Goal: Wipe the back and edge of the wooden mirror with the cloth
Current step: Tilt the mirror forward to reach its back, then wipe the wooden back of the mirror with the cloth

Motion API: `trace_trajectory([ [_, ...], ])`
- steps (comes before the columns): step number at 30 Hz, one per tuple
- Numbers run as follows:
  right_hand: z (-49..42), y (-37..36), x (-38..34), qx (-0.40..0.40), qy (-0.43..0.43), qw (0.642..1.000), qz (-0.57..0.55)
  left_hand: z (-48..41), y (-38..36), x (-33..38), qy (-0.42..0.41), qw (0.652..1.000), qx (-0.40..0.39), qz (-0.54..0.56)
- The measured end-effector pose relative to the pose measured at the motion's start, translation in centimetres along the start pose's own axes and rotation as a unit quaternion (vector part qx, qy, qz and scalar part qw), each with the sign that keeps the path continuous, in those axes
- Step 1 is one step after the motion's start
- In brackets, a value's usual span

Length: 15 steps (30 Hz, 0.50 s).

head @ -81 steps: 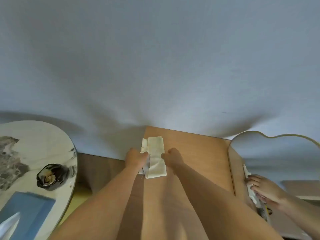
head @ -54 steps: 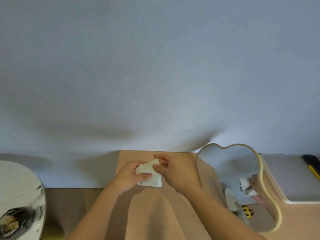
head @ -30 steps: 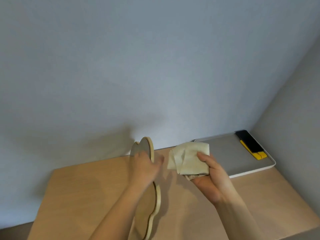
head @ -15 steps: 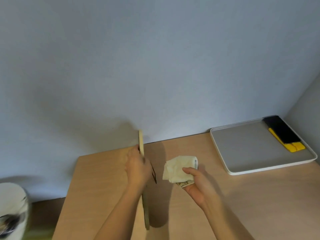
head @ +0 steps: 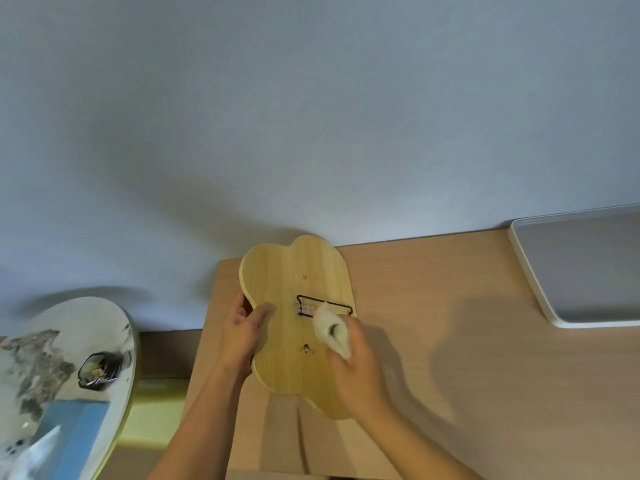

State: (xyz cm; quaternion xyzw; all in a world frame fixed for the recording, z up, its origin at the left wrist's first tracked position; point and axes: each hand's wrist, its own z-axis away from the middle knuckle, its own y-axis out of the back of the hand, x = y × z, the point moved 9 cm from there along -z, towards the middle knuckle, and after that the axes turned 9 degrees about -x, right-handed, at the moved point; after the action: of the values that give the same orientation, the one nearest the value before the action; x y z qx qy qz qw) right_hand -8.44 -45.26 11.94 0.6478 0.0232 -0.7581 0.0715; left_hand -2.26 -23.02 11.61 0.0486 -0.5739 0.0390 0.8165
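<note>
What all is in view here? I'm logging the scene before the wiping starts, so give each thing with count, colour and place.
wooden mirror: 1, light wood back facing the camera, on the desk by the wall
black bracket: 1, on the mirror's back
cloth: 1, cream, on the mirror's back
desk: 1, tan
tray: 1, grey, white rim, desk's right
round table: 1, marbled white, left
dark dish: 1, on it
left hand: grips mirror's left edge
right hand: holds cloth

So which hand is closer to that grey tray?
The right hand, holding the cloth on the mirror's back, is nearer the tray. The left hand grips the mirror's far edge.
</note>
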Motion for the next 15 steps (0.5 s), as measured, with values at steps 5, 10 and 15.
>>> trace_trajectory([
  [5, -0.6, -10.7, -1.5, -0.091, 0.189, 0.947, 0.245, -1.5, 2.6, -3.8, 0.025, 0.995, -0.029, 0.093],
  [10, -0.7, -14.3, 3.4, -0.166, 0.197, 0.911, 0.321, -2.7, 3.7, -6.5, 0.062, 0.982, -0.063, 0.168],
  [15, -1.2, -10.4, 8.0, -0.150, 0.160, 0.911, 0.350, -3.3, 4.0, -7.4, 0.055, 0.970, -0.089, 0.219],
])
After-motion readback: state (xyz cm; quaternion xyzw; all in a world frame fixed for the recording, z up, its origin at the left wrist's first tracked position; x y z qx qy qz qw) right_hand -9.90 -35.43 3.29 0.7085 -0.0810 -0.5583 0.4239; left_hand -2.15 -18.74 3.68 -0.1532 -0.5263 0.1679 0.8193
